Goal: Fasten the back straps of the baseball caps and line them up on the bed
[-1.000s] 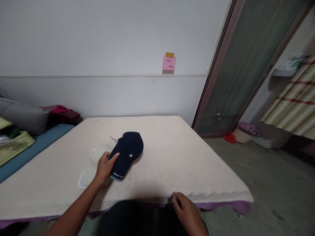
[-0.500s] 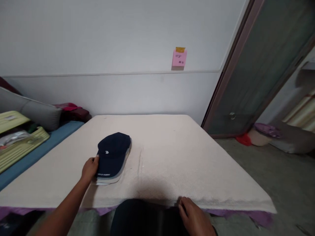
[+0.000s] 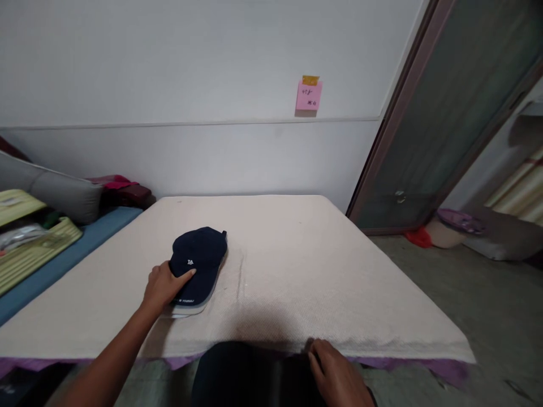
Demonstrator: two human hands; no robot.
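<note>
1. Right hand [image 3: 335, 370]: it is resting at the near edge of the bed [image 3: 318, 271], beside the dark fabric [image 3: 246, 373] at the bottom of the view. The fingers are curling loosely against the bed edge. Whether they are pinching anything cannot be told. It is keeping the same place as in the two earlier views.

2. Left hand [image 3: 163, 285]: the forearm is reaching forward from lower left, wrist low over the bed cover. The back of the hand is facing up and the thumb is lying across the front of the navy cap [image 3: 199, 257]. The fingers are hidden under the hand, so a closed grip on the brim cannot be confirmed.

3. Change: one second ago the cap was lying tilted, further right, beside a white cap [image 3: 189, 310]. It is now sitting squarely on that white cap, brim toward the person, with only a pale rim showing beneath. Half a second ago the hand was holding the brim's left edge; it is now pressing further onto the cap. The stack is lying flat, left of the bed's centre.

4. Beyond: a yellow-green case [image 3: 34, 249] and a grey cushion [image 3: 55, 195] are lying at far left. A pink note [image 3: 308, 95] is sticking to the wall.
</note>
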